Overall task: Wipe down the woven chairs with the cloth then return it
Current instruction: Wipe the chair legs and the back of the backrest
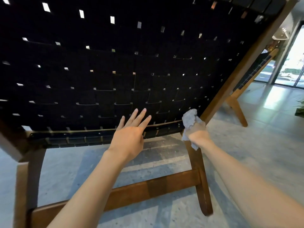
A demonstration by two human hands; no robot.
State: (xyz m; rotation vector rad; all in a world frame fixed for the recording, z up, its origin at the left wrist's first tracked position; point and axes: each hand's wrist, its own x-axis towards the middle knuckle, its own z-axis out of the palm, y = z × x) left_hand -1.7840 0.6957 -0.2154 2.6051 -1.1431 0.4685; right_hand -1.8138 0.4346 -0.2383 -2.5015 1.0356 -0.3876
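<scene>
A woven chair point(115, 63) with black straps and a brown wooden frame fills most of the view, seen from behind. My right hand point(198, 136) grips a crumpled grey cloth point(190, 120) and holds it against the lower right corner of the backrest, where the weave meets the wooden side rail. My left hand point(130, 130) is spread, fingers straight, at the bottom edge of the woven back; I cannot tell whether it touches the straps. A second woven chair point(253, 69) of the same kind stands further right.
The near chair's wooden crossbar point(148, 186) and rear leg point(199, 178) lie low in front of me. Pale polished floor point(255, 145) spreads to the right. Glass doors point(289, 63) stand at the far right, with a green plant point(300, 107) at the edge.
</scene>
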